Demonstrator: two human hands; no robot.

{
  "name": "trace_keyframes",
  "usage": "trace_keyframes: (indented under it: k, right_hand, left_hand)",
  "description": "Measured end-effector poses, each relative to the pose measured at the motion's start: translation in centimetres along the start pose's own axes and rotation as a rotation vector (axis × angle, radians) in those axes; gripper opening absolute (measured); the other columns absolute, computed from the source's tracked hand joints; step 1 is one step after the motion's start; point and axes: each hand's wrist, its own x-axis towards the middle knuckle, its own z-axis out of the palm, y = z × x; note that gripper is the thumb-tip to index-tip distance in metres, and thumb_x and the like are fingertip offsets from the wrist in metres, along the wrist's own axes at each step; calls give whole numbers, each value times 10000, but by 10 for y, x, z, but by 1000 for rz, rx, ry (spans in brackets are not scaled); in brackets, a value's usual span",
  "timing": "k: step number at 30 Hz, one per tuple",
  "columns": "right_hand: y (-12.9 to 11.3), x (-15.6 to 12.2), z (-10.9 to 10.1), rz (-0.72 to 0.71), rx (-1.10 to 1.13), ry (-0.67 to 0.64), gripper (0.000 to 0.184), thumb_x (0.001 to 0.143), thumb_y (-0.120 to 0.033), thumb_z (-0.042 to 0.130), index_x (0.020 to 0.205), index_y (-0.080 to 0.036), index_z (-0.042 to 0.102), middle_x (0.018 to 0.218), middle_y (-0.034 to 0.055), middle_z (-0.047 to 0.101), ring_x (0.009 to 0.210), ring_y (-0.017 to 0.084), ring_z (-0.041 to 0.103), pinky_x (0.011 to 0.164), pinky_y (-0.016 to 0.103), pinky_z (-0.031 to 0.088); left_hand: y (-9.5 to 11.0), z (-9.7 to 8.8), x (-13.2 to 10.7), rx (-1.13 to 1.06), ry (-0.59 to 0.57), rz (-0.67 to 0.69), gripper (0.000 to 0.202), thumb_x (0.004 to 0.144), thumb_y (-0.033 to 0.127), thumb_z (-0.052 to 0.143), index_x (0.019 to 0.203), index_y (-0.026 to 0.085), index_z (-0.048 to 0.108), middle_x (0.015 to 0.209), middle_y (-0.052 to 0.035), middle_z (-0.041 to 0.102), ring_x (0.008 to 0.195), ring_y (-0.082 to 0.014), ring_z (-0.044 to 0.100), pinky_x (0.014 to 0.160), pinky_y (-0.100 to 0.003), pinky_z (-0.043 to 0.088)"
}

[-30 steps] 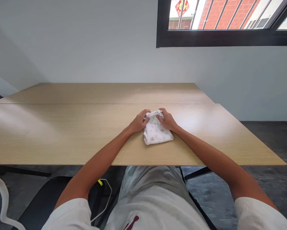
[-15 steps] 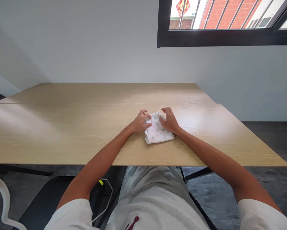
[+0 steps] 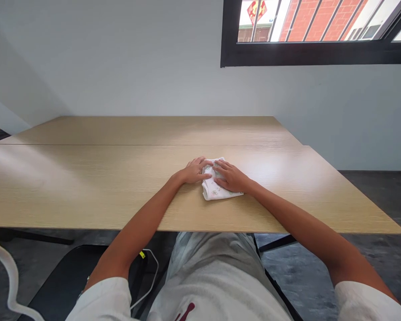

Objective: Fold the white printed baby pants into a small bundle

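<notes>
**A:** Folded cloth (image 3: 217, 191), small and white with little printed figures on it, sits on the wooden bench (image 3: 86, 187) near the front edge, a bit right of centre. Only one view to go by, the head camera.

**B:** Yeah, both hands are on it. Left hand (image 3: 194, 171) lies at the cloth's left end, fingers stretched out and touching the top fold. Right hand (image 3: 231, 176) is flat over the right part of it, palm down.

**A:** So what's the grip like? Looks to me like neither hand has closed around anything, fingers are spread and pressing down on the fabric rather than pinching it.

**B:** Same read here. The near corner of the cloth peeks out below the right hand.

**A:** Other stuff: dark-framed window (image 3: 314, 53) up top right, and a black chair (image 3: 63, 285) with a white cable (image 3: 150, 276) lower left, below the bench.
</notes>
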Motion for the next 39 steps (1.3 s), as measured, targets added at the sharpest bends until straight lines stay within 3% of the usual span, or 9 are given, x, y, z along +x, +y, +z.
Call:
trace_keyframes:
  k: [5,9,13,17,21,30,35,37,39]
  right_hand:
    - [-3,0,-2,3,-33,-37,535,1008,-213,820,1435,-37,550,1497,80,208,1384,279,237,1176,466,365]
    - [-9,1,-9,20,-22,-43,728,1006,-188,854,1561,-76,396,1479,56,256,1358,240,286,1132,445,415]
    - [-13,2,-16,8,-9,-79,446,1005,-137,841,1368,-162,584,1458,-2,297,1320,234,340,1102,444,430]
    - [-16,3,-17,40,-13,-111,598,1025,-149,843,1485,-97,466,1433,43,335,1304,215,353,1095,433,435]
    - [-18,4,-21,73,-24,-156,384,1039,-164,843,1323,-93,596,1414,50,356,1280,229,373,1076,436,439]
    - [-9,9,-30,218,10,-173,196,1025,-121,832,1130,-78,672,1154,71,502,1083,217,493,980,332,485]
    - [-9,9,-31,226,4,-148,263,1005,-32,793,1227,-88,663,1196,78,485,1121,231,470,1044,374,438]
    - [-9,10,-32,198,13,-164,218,995,20,751,1173,-87,685,1166,74,495,1103,225,478,1061,378,418]
    - [-9,10,-33,174,23,-181,183,993,41,720,1124,-85,700,1131,71,504,1079,218,484,1057,364,415]
  left_hand:
    - [0,0,0,-10,9,66,624,913,639,507,1431,295,455,1515,-88,365,1460,-303,236,1245,-576,203]
    - [-1,0,0,-27,54,99,621,909,609,502,1427,267,475,1476,-85,435,1402,-298,334,1238,-561,239]
    - [2,-2,-1,-37,50,115,591,910,592,484,1408,275,494,1457,-72,456,1394,-292,345,1235,-554,242]
    - [6,-5,-3,-41,24,95,611,897,565,475,1423,255,472,1468,-81,442,1405,-283,326,1241,-558,219]
    - [6,-7,-3,-68,-14,81,583,897,534,488,1431,303,464,1483,-58,415,1427,-269,292,1252,-551,196]
    - [2,-4,0,46,-60,16,527,982,390,441,1506,342,402,1556,-109,267,1483,-264,212,1264,-537,178]
    - [4,2,-2,66,152,90,393,974,382,513,1356,333,594,1547,-87,276,1454,-288,268,1235,-550,259]
    - [7,4,-2,91,251,188,300,943,321,552,1210,310,688,1510,-65,355,1405,-283,341,1199,-546,313]
    - [12,5,-2,108,266,268,232,916,281,569,1085,289,727,1423,-44,483,1349,-280,403,1159,-533,350]
